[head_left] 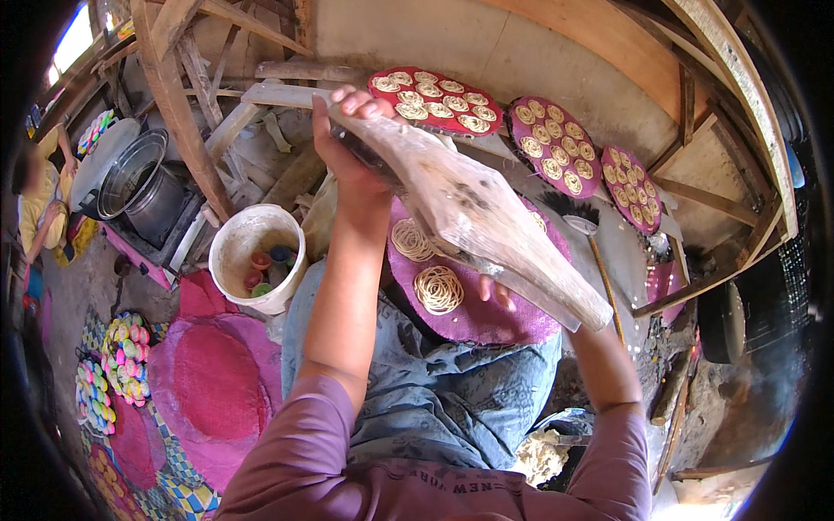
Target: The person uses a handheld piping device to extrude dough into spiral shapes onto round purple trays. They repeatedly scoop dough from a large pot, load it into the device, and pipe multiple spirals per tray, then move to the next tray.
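Note:
A long pale wooden noodle press (465, 195) slants across the middle of the view, held up over my lap by both hands. Its far left end is gripped by my left hand (347, 149), with the fingers wrapped over the top. My right hand (499, 294) closes round the near right part from beneath; the wood hides most of it, though some fingertips show. Below the press, a round purple cloth mat (486, 323) lies on my lap. Coils of thin pale dough strands (439, 290) sit on it, and the press covers part of the mat.
Beyond my hands lie a red mat (380, 87) and two purple mats (532, 154) bearing dough coils. A white bucket (228, 247) with small cups stands left, near a steel pot (155, 198). Pink cloths (221, 382) lie at lower left. A long-handled brush (604, 269) rests right.

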A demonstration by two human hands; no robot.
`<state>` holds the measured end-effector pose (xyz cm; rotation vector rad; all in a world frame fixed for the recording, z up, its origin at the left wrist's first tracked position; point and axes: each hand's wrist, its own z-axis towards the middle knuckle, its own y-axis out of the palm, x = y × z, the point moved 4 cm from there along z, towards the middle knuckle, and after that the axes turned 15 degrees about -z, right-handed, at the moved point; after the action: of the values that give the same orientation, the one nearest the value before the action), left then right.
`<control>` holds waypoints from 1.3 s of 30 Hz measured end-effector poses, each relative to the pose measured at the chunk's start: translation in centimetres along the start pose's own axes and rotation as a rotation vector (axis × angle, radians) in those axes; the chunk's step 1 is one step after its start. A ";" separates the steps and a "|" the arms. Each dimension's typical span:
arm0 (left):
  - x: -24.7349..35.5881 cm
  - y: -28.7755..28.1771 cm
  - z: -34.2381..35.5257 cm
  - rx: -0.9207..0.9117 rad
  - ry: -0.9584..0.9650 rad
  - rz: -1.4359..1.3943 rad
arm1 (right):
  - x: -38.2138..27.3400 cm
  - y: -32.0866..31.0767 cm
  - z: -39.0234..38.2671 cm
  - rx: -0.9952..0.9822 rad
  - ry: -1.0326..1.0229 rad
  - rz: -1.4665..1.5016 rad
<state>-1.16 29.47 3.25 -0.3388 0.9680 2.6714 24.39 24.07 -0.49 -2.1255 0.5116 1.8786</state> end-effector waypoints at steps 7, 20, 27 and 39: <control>-5.3 -6.3 0.8 0.396 -0.088 0.225 | -3.4 -2.7 -8.1 0.293 0.648 -0.378; -7.0 -9.8 -0.9 0.477 0.022 0.121 | -6.1 -1.3 -8.7 0.409 0.531 -0.686; -8.2 -9.4 0.4 0.451 0.031 0.109 | -7.5 -1.9 -9.6 0.532 0.680 -0.808; -10.1 -11.7 -1.9 0.519 0.022 0.053 | -5.1 -2.6 -12.2 0.508 0.721 -0.750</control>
<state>12.44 35.05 -1.88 -0.2275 1.6366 2.3426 35.96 21.81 6.05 -2.1332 0.2154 0.5032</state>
